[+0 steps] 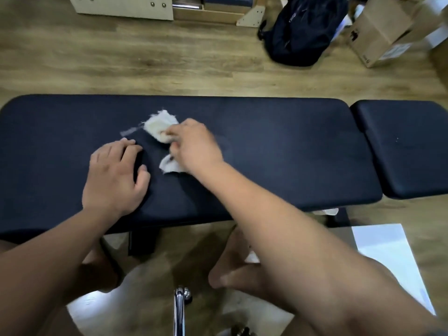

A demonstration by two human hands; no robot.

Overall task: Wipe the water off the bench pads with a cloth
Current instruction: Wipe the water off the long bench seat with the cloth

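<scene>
- Chrome post (179,309) stood bottom centre, nearest.
- Left hand (114,175) lay flat on the long pad (278,146), fingers straight, holding nothing.
- Right hand (196,146), blurred, gripped the cloth (160,128) bunched at mid-frame; a pale streak (129,130) beside it was probably water.
- Firm overlapping strokes would suit.
- Open pad ran right to the gap before the short pad (407,146).

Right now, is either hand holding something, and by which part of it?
The right hand grips the white cloth around its middle; both ends stick out. The left hand rests flat on the bench pad, holding nothing.
</scene>
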